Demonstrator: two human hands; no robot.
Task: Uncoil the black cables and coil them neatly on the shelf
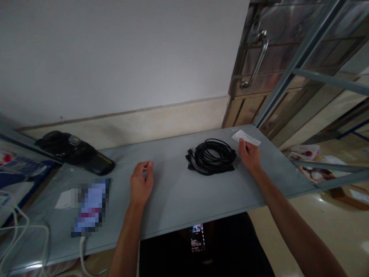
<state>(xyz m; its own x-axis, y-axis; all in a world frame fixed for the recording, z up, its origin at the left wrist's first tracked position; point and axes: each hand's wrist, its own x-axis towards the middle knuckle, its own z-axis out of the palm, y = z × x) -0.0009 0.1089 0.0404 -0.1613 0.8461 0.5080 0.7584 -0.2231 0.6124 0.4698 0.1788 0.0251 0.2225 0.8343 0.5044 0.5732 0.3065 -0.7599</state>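
Note:
My right hand is closed on a flat white paper slip, pinched between thumb and fingers near the right back edge of the grey tabletop. Just left of that hand lies a coiled bundle of black cables, its plugs pointing left. My left hand rests on the tabletop left of the coil, apart from it. Its fingers are loosely curled, with a gap to the thumb and nothing visible between them.
A black bottle lies on its side at the back left. In front of it are a pixelated phone, a white piece of paper and white cables. A lit phone sits on my lap. Metal frame bars rise on the right.

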